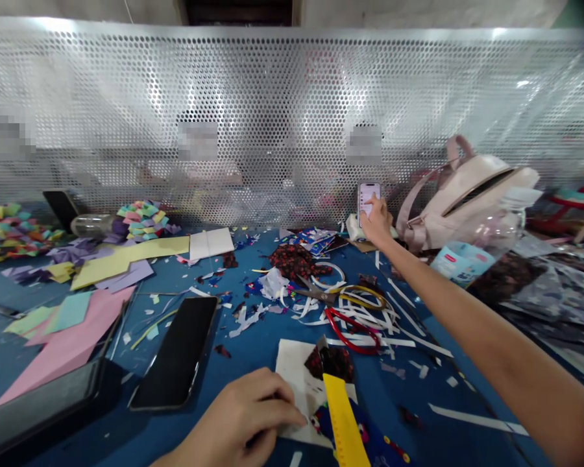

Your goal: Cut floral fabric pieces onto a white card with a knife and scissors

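My left hand (253, 415) rests at the bottom middle with loosely bent fingers, its fingertips on the left part of a white card (289, 363). On this card lie a piece of dark red-and-black patterned fabric (343, 366) and a blue printed fabric piece (379, 441). A flat yellow tool with a dark end (340, 415), like a utility knife, lies across them. My right hand (377, 220) reaches far forward, its index finger touching the lit screen of a phone (368, 191) that stands upright against the perforated metal screen.
Red-handled scissors (353, 334) lie among white strips. A black phone (178, 353) is at left, beside coloured paper (78, 337) and a dark case (39, 408). Behind stands the perforated metal screen (272, 91). A pink backpack (467, 194) and a clear bottle (496, 227) are at right.
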`<state>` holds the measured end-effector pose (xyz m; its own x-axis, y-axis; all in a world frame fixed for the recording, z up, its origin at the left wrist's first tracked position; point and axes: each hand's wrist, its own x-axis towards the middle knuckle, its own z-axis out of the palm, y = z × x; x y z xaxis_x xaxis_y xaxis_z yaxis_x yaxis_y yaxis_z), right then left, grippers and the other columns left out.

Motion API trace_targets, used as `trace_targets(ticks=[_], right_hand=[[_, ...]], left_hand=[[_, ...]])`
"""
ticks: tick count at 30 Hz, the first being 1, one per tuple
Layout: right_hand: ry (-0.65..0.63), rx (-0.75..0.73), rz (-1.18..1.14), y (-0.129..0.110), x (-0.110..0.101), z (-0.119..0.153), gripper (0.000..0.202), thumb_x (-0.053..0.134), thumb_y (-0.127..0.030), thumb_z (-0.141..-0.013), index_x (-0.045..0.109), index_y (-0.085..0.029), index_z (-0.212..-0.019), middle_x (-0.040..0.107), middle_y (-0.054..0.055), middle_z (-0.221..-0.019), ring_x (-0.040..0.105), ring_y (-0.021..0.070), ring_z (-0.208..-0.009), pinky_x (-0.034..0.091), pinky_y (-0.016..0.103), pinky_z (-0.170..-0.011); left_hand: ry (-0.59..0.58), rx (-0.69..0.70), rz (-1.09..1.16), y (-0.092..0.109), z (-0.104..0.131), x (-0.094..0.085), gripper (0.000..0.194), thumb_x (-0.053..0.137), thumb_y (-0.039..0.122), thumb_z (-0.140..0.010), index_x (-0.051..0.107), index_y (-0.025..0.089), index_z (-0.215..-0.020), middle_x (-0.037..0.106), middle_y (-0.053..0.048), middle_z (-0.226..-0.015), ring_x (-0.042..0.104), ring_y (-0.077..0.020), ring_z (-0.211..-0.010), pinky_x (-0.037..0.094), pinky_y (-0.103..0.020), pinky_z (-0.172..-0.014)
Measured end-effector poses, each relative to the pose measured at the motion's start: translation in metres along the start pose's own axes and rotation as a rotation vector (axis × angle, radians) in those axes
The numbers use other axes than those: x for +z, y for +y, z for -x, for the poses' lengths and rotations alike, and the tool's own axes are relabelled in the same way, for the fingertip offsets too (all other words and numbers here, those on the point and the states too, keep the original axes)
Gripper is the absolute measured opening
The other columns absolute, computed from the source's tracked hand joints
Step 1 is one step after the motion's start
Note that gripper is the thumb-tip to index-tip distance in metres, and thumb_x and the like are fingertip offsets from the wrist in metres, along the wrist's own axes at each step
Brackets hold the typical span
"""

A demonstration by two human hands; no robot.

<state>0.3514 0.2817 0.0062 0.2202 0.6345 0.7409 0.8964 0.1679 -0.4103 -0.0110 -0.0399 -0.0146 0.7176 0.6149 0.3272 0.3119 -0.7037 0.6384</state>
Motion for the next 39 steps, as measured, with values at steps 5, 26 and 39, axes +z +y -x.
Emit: trace_targets(ticks=[5,26,39], right_hand=[[-0.022,0.023,-0.009,0.003,0.004,-0.003,0.035,0.061,-0.034,-0.096,0.058,-0.016,-0.126,0.059,0.010,-0.128,0.062,0.0245,-0.110,0.054,0.046,-0.092],[-0.709,-1.326,-0.312,-0.115,-0.215,0.189,0.029,0.049,-0.013,-0.099,0.064,-0.021,-0.122,0.071,-0.001,-0.121,0.065,0.0146,-0.091,0.050,0.031,-0.074],[-0.681,-1.429,-0.327,-0.133,-0.214,0.199,0.025,0.051,-0.019,-0.099,0.067,-0.018,-0.118,0.072,0.001,-0.116,0.064,0.0148,-0.082,0.046,0.031,-0.060]], left_hand=[[0.013,0.022,-0.007,-0.002,0.000,0.000,0.052,0.039,-0.002,-0.075,0.064,0.027,-0.109,0.064,-0.001,-0.100,0.060,-0.0136,-0.090,0.044,-0.022,-0.072],[-0.018,-0.009,-0.020,0.008,-0.002,-0.003,0.052,0.039,-0.004,-0.079,0.064,0.026,-0.113,0.065,-0.002,-0.104,0.060,-0.0153,-0.094,0.046,-0.024,-0.077],[-0.060,-0.063,-0.028,0.012,0.001,-0.004,0.054,0.040,-0.007,-0.079,0.063,0.028,-0.113,0.064,-0.001,-0.105,0.058,-0.0146,-0.096,0.043,-0.023,-0.079]])
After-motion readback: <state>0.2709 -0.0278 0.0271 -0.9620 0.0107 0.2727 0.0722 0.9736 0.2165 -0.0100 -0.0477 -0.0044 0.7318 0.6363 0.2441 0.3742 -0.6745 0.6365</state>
